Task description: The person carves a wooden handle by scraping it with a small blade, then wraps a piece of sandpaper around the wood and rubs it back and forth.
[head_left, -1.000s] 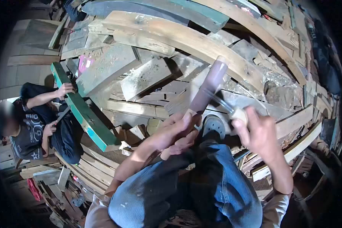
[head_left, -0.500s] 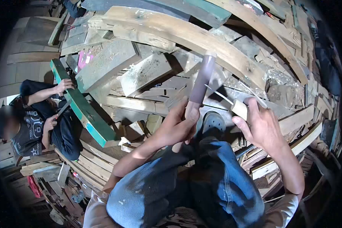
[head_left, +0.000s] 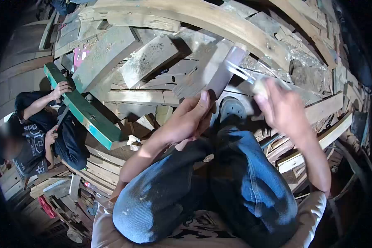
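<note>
My left hand [head_left: 190, 118] grips the near end of a long, flat purplish-brown piece of wood [head_left: 226, 72] that points up and away from me. My right hand [head_left: 281, 108] is closed around the pale wooden handle of a thin metal tool [head_left: 242, 71]; its blade lies across the far end of the piece. The right hand is blurred with motion. Both hands are above my knees in blue jeans [head_left: 235, 173], and my grey shoe [head_left: 232, 109] shows between them.
A heap of rough planks and offcuts [head_left: 149, 58] fills the ground ahead. At the left another person [head_left: 33, 132] sits holding a long green-painted plank [head_left: 82, 109]. More stacked boards [head_left: 314, 144] lie at the right.
My right hand has swung up and left, drawing the metal tool across the far end of the wooden piece. The left hand keeps its grip; the view has shifted slightly down.
</note>
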Motion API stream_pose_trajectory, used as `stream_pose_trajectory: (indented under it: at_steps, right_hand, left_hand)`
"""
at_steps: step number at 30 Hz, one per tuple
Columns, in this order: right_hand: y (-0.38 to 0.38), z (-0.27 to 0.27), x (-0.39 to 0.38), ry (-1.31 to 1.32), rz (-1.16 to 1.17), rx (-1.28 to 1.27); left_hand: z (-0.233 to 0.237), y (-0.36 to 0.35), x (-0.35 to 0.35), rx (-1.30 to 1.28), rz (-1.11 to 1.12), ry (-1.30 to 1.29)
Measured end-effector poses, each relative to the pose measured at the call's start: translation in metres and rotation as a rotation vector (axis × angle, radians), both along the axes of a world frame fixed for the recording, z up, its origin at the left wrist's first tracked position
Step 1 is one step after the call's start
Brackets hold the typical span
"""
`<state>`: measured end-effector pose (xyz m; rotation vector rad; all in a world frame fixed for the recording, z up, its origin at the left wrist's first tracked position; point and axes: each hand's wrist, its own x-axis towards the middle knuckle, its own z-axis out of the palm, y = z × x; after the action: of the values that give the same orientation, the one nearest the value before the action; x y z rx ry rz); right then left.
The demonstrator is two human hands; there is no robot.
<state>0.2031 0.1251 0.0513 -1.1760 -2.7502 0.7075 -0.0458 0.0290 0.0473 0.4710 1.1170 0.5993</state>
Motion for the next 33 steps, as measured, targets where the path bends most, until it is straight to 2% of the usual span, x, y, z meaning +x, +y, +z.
stream_pose_trajectory:
  at_steps: [1,5,7,9,10,11,13,14,15,17,19,20,21,23,24,25,27,29,31,33]
  right_hand:
    - [0.010,0.003,0.004,-0.063,-0.066,-0.046]
    - [-0.017,0.005,-0.004,0.068,0.131,0.047]
    - [-0.007,0.004,0.001,-0.025,0.036,-0.051]
    - [0.006,0.009,0.002,-0.176,-0.106,-0.044]
    - [-0.005,0.005,0.004,0.009,-0.043,-0.026]
    - [-0.017,0.007,0.000,-0.010,0.065,-0.018]
    - [-0.023,0.006,-0.002,0.051,0.133,0.002]
    - [-0.015,0.003,0.001,-0.019,0.088,-0.008]
    - [-0.005,0.001,0.004,-0.002,-0.053,-0.050]
    - [-0.002,0.009,0.003,-0.038,-0.088,-0.062]
    - [-0.024,0.015,-0.004,0.052,0.112,-0.054]
    - [-0.024,0.013,-0.005,0.058,0.153,0.051]
    - [-0.016,0.011,-0.004,0.056,0.150,0.049]
    - [0.001,0.007,0.002,-0.090,-0.125,-0.021]
    - [-0.003,0.008,0.002,-0.050,-0.111,0.026]
    - [-0.017,0.006,0.004,0.035,-0.020,-0.032]
    - [-0.016,0.002,0.002,0.042,-0.008,-0.020]
    - [-0.015,-0.001,0.001,0.046,0.026,-0.013]
    - [-0.009,0.004,0.001,0.016,-0.066,0.011]
    - [-0.028,0.008,-0.007,0.154,0.047,-0.008]
  left_hand:
    - [0.000,-0.003,0.000,-0.004,-0.002,-0.001]
    - [0.001,-0.006,-0.005,-0.035,0.001,-0.083]
    - [0.003,-0.004,-0.001,0.031,-0.097,0.098]
    - [0.005,-0.005,0.000,0.007,-0.088,0.061]
    - [0.005,-0.003,0.000,-0.006,-0.072,0.032]
    - [0.006,-0.002,-0.001,-0.020,-0.058,0.005]
    - [0.002,0.000,0.000,-0.060,-0.076,0.012]
    - [0.001,0.001,0.002,-0.079,-0.063,0.036]
    - [0.000,0.000,0.003,-0.102,-0.049,0.061]
    - [0.003,-0.001,0.003,-0.118,-0.036,0.011]
    - [0.003,-0.004,0.002,-0.089,-0.018,-0.071]
    - [0.002,-0.004,0.002,-0.073,-0.021,-0.046]
    - [0.003,-0.002,0.004,-0.074,-0.024,-0.049]
    - [0.006,0.001,0.007,-0.143,0.016,-0.003]
    - [0.002,-0.002,0.005,-0.119,0.025,-0.082]
    - [-0.001,-0.005,0.002,-0.113,0.024,-0.079]
    - [-0.004,-0.009,-0.004,-0.138,0.053,-0.310]
    - [-0.007,-0.007,-0.004,-0.174,0.063,-0.355]
    - [-0.016,-0.008,-0.007,-0.338,0.197,-0.819]
    - [-0.019,-0.009,-0.008,-0.371,0.130,-0.877]
